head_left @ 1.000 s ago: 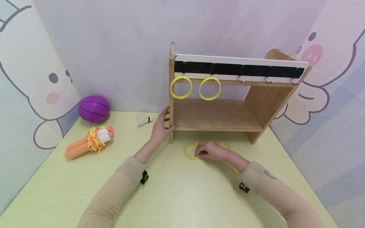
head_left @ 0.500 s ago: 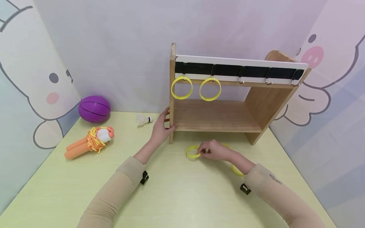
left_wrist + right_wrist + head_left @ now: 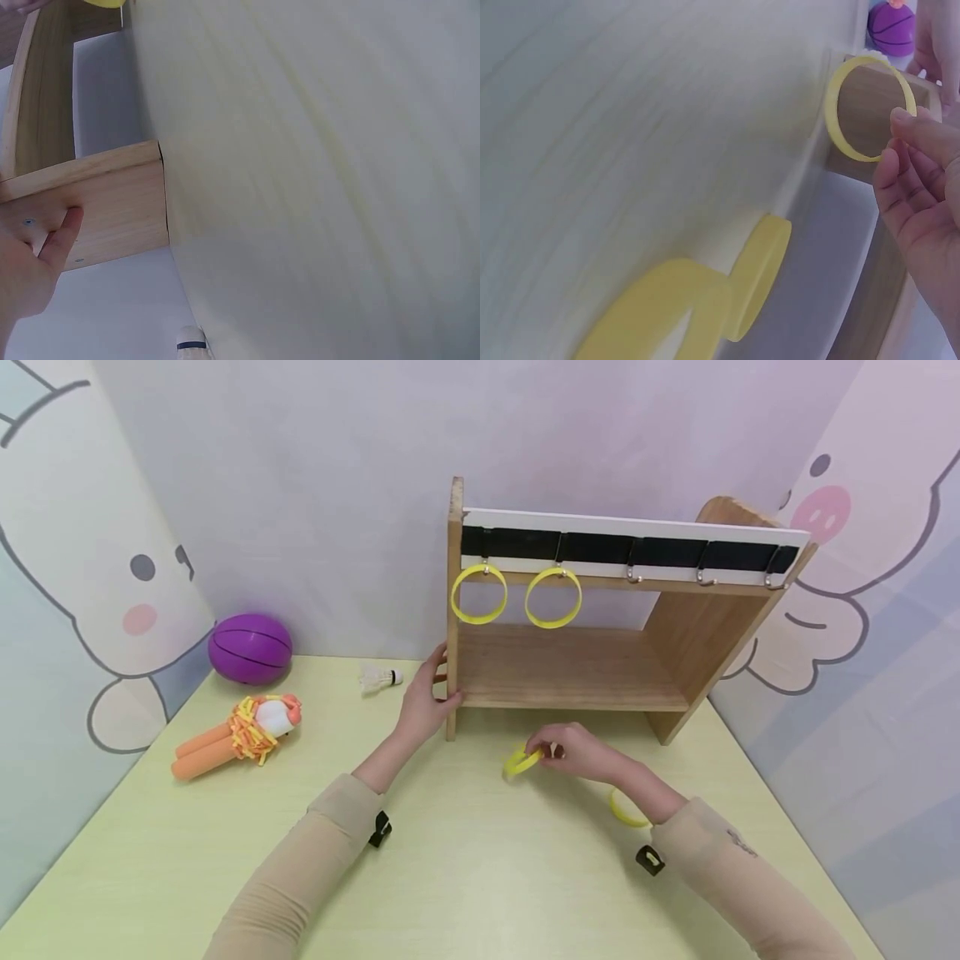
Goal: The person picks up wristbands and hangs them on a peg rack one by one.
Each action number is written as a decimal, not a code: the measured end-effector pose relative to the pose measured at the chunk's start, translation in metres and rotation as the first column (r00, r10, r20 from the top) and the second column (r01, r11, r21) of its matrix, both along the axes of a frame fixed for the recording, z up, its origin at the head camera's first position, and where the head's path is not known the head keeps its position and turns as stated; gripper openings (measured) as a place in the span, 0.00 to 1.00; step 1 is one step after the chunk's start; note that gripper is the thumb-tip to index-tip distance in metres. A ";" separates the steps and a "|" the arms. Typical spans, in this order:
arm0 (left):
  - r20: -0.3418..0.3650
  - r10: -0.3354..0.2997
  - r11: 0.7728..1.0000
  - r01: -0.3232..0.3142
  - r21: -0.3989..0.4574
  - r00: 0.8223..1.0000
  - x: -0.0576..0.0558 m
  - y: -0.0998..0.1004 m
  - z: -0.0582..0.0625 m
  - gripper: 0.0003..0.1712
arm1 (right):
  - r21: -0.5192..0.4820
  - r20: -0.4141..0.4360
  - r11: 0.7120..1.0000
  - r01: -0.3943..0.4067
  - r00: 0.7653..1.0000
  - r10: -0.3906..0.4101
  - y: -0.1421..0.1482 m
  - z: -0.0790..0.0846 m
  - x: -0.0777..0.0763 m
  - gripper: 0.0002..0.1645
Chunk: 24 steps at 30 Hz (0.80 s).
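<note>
My left hand [image 3: 422, 703] grips the left side panel of the wooden shelf [image 3: 570, 668], thumb at its front edge and fingers on its outer face; in the left wrist view a finger lies against that face. Between thumb and fingertips, my right hand [image 3: 576, 752] pinches a yellow ring [image 3: 519, 765] by its edge, tilted, low in front of the shelf. Two more yellow rings hang from the leftmost hooks, the outer ring [image 3: 478, 621] and the inner ring [image 3: 552, 625]. In the right wrist view, a near ring [image 3: 641, 307] and a farther ring [image 3: 761, 277] lie on the table.
The hook rail [image 3: 637, 550] has several bare hooks on its right part. Left of the shelf lie a shuttlecock [image 3: 380, 678], a purple ball [image 3: 251, 649] and an orange doll-like toy [image 3: 236, 731]. Walls stand behind the table [image 3: 450, 877] and at both sides.
My right hand has lifted the pinched ring from lying flat to a tilt and moved it slightly right. The left hand keeps its hold on the panel.
</note>
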<state>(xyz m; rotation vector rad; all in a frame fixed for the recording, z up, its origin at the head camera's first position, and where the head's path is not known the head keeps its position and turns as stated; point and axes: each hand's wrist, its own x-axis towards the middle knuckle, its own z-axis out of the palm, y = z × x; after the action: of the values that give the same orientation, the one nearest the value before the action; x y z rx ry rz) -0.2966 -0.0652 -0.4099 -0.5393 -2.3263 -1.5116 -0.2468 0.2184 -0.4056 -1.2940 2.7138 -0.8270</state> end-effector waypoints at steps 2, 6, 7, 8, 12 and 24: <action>0.003 0.004 1.000 -0.004 -0.006 1.000 0.000 0.000 0.000 0.49 | -0.016 -0.006 1.000 0.005 1.000 -0.005 0.000 0.002 0.001 0.14; 0.014 0.003 1.000 -0.003 -0.010 1.000 0.000 0.000 0.000 0.49 | -0.028 -0.016 1.000 0.013 1.000 -0.014 0.001 0.007 0.005 0.14; 0.017 0.002 1.000 -0.002 -0.011 1.000 0.000 0.000 0.000 0.49 | -0.024 -0.022 1.000 0.017 1.000 -0.017 0.001 0.008 0.005 0.14; 0.018 -0.001 1.000 0.001 -0.010 1.000 0.000 0.000 0.000 0.49 | -0.023 -0.031 1.000 0.017 0.999 -0.017 0.002 0.010 0.007 0.13; 0.020 -0.007 1.000 0.007 -0.007 1.000 0.001 0.000 0.001 0.49 | -0.031 -0.063 0.999 0.018 0.998 -0.020 0.005 0.021 0.012 0.11; 0.019 -0.005 1.000 0.005 -0.007 1.000 0.001 0.000 0.002 0.49 | -0.111 -0.173 0.994 0.012 0.984 -0.032 0.022 0.064 0.024 0.13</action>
<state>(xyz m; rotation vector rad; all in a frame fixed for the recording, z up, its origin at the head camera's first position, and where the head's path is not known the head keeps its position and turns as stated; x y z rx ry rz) -0.2956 -0.0654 -0.4079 -0.5357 -2.3472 -1.5176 -0.2228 0.2401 -0.3418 -1.4242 2.8575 -0.9190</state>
